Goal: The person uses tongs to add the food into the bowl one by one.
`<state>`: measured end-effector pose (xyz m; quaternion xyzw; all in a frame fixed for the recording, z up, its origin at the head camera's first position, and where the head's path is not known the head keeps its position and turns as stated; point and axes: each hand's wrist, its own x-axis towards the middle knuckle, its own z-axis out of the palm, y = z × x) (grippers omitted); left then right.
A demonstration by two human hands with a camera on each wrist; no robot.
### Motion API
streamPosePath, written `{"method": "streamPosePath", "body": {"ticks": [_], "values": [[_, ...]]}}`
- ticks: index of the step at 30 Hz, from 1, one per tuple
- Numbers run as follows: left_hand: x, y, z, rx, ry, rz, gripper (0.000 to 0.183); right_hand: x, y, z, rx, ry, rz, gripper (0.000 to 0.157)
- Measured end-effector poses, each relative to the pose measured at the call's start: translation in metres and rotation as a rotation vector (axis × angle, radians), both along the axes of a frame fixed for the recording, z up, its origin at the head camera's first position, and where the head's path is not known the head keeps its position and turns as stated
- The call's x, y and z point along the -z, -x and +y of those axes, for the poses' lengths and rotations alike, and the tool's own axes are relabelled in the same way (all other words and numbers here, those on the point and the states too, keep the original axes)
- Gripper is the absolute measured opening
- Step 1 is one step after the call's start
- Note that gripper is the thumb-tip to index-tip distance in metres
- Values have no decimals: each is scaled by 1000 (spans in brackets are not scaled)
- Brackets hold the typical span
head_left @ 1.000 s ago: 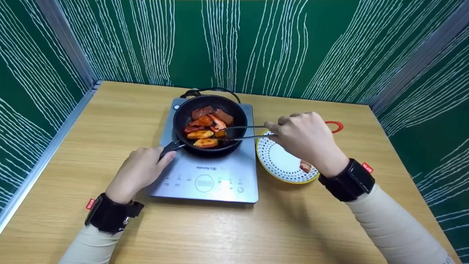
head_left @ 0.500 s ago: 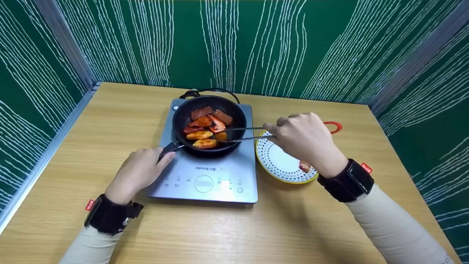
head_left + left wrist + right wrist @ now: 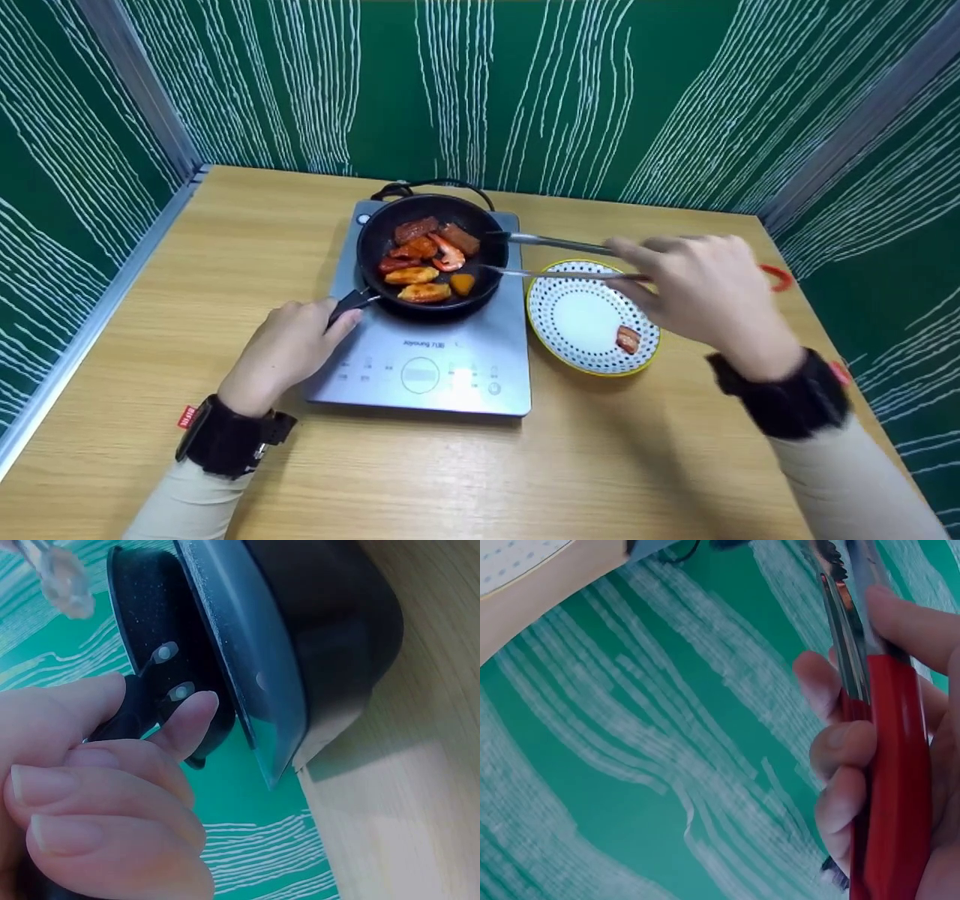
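Note:
My left hand (image 3: 289, 349) grips the black handle (image 3: 349, 304) of a frying pan (image 3: 484, 217). Inside the pan lie two browned meat slabs, a shrimp (image 3: 450, 256), two golden wing-like pieces (image 3: 425, 293), reddish pieces and an orange chunk (image 3: 462, 284). With my right hand (image 3: 705, 292), blurred by motion, I hold metal tongs (image 3: 555, 274) by their red handle (image 3: 900, 772). The tongs' arms stand apart, their tips over the pan's right rim with nothing visible between them. Fingers and thumb curl round the pan handle in the left wrist view.
Under the pan is a silver induction cooker (image 3: 420, 405), its black cord (image 3: 450, 182) behind. Right of it stands a dotted white plate (image 3: 577, 307) with a yellow rim, bearing one small meat piece (image 3: 628, 340). Green patterned panels (image 3: 517, 90) enclose the wooden table (image 3: 247, 232).
My right hand has moved right with the tongs, whose arms have spread. The orange chunk they were at now lies free in the pan. My left hand stays on the pan handle.

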<state>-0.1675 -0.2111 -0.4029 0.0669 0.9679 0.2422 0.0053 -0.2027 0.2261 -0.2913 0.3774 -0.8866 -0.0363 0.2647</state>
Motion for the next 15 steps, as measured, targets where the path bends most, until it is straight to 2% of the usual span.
{"method": "streamPosePath", "body": {"ticks": [5,11,15], "values": [[0,2,1,8,7,2,38,12,-17,52,78,24,-25,36],[1,1,0,0,5,-17,40,32,-36,98,274,-93,-132,36],[2,0,-1,-3,-9,-27,41,40,-44,116,340,-119,-190,34]]}}
